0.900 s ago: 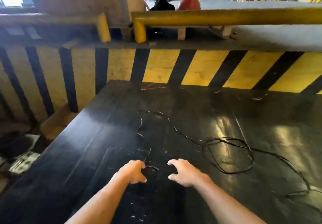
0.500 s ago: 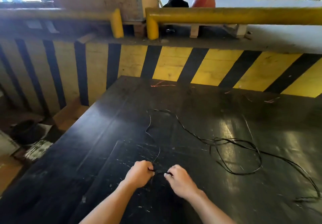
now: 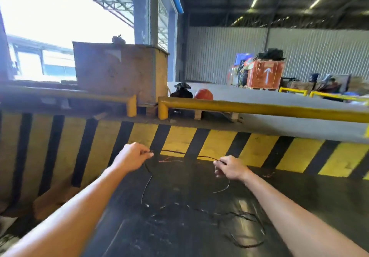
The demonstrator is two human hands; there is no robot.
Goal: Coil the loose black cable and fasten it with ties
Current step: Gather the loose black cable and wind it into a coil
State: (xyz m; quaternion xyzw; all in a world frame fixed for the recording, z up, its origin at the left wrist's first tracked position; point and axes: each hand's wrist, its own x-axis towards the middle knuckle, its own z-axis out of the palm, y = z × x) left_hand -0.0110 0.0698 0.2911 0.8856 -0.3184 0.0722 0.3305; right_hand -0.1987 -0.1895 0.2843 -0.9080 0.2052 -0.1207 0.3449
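Both arms reach forward over the black desk (image 3: 179, 236), and both hands are raised above its far edge. The left hand (image 3: 132, 156) is closed in a loose fist, pinching the black cable (image 3: 173, 152) between thumb and fingers. The right hand (image 3: 229, 167), at 3 o'clock from the left and well apart from it, is also curled shut, gripping the same cable at its fingertips. Between the two hands the cable runs as a thin, nearly level strand, dipping slightly in the middle, and it shows against the yellow and black striped wall (image 3: 219, 144) behind the desk.

The cable is slim, dark and glossy, catching light in places. From the left hand a length drops toward 6 o'clock in a gentle curve and meets the desk near a small pale tip. From the right hand another short length hangs toward 6 o'clock and bends in a bright arc. The rest lies loose on the desk at 5 o'clock from the hands, in untidy overlapping loops close to the right forearm, uncoiled and untied. The desk surface is scuffed, with pale scratches and a reflective patch near the loops.

Beyond the striped wall a yellow rail (image 3: 259, 107) runs across at 12 o'clock.
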